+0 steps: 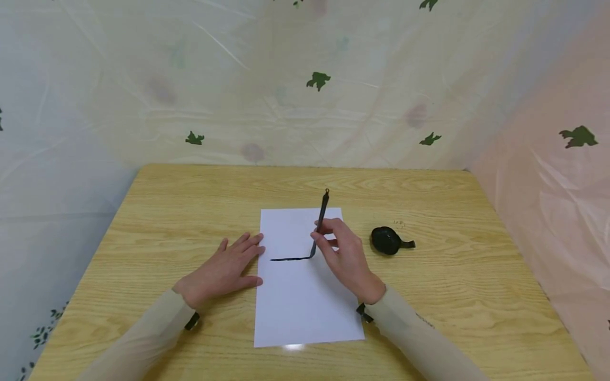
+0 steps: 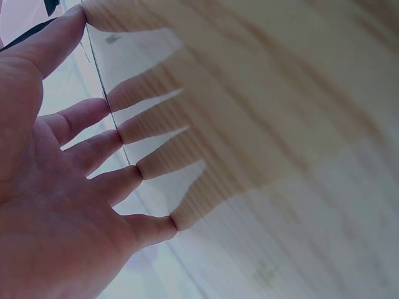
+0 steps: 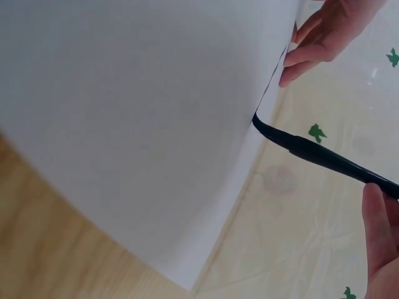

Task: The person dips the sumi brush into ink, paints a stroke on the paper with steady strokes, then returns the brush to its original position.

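Note:
A black brush (image 1: 322, 211) is pinched by my right hand (image 1: 347, 256) and leans over the white sheet of paper (image 1: 305, 307). Its bent bristle tip touches the paper at the right end of a black, roughly level stroke (image 1: 289, 259). In the right wrist view, the dark bristles (image 3: 265, 128) curve where they meet the sheet. My left hand (image 1: 226, 272) lies with fingers spread, its fingertips on the paper's left edge. Seen from the left wrist, the straight fingers (image 2: 93, 152) touch down on the surface.
To the right of the paper, a black ink dish (image 1: 386, 241) with a short handle sits on the wooden table (image 1: 452, 296). Small dark marks lie just behind it. A pale curtain (image 1: 267, 84) with green leaf shapes hangs along the table's back and sides.

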The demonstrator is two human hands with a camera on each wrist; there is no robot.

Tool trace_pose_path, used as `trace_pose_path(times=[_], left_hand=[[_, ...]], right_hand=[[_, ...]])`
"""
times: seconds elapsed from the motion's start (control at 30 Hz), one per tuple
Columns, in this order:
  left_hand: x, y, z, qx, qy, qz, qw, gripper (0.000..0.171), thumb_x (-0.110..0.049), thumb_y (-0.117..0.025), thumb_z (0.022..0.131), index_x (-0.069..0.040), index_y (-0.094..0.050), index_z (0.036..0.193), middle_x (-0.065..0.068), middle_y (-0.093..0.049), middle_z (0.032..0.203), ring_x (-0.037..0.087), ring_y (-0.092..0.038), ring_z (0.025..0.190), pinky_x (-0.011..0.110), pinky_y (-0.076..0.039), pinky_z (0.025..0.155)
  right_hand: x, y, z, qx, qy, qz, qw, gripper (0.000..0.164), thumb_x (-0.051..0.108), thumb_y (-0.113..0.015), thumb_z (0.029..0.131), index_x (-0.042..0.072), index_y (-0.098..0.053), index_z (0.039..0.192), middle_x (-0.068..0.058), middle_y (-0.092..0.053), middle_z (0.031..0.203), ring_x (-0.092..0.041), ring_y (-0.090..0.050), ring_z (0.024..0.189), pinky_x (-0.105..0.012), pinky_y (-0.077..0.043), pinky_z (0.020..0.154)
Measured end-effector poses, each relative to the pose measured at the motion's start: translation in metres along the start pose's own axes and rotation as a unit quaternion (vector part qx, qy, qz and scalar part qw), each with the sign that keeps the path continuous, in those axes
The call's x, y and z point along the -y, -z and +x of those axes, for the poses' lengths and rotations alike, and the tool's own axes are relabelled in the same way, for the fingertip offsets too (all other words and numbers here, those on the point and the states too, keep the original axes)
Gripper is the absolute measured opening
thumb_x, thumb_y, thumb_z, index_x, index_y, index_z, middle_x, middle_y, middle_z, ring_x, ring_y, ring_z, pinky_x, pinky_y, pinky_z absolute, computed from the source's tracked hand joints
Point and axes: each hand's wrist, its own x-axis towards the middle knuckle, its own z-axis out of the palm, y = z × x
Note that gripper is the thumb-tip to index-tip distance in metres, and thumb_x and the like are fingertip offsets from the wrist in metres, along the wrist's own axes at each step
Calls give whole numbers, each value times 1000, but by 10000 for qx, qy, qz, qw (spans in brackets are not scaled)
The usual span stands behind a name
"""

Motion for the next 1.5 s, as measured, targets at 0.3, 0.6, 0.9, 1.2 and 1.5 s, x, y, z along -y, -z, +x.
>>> trace_pose_path(times=[0.3,0.6,0.9,1.2,1.5], left_hand=[[-1,1,-1,64,76,-49,9999,70,-42,-72,97,-3,-50,151,15,-31,167,41,-22,155,76,-20,114],[0,0,0,21,28,-66,10000,71,-41,-72,97,-2,-50,151,15,-32,167,41,-24,154,76,-21,114],[0,0,-2,5,16,-71,10000,71,-41,-72,97,-2,-49,151,15,-31,167,41,-23,155,76,-20,114],[1,0,-1,-32,-4,-87,10000,70,-41,-73,97,-2,-50,150,16,-32,167,42,-24,154,77,-20,113],[1,0,-2,-37,-16,-72,10000,70,-41,-72,97,-2,-50,150,16,-32,166,42,-25,154,77,-21,112]], right_hand=[[0,2,-1,-27,-67,22,10000,28,-2,-75,93,2,-61,117,-9,-68,104,-21,-70,95,-32,-62,72],[-2,5,-4,-82,-36,-8,10000,26,0,-74,94,3,-62,117,-8,-68,104,-20,-70,94,-32,-62,72],[-3,7,-4,-157,17,-38,9999,26,-3,-74,94,2,-62,116,-8,-68,101,-22,-71,92,-32,-62,69],[-4,9,-6,-151,-37,-5,9999,26,-3,-73,93,2,-63,117,-8,-68,101,-21,-70,92,-33,-62,71],[-6,11,-7,-187,-48,-11,9998,26,-4,-73,93,2,-63,117,-8,-68,101,-22,-71,91,-33,-62,69]])
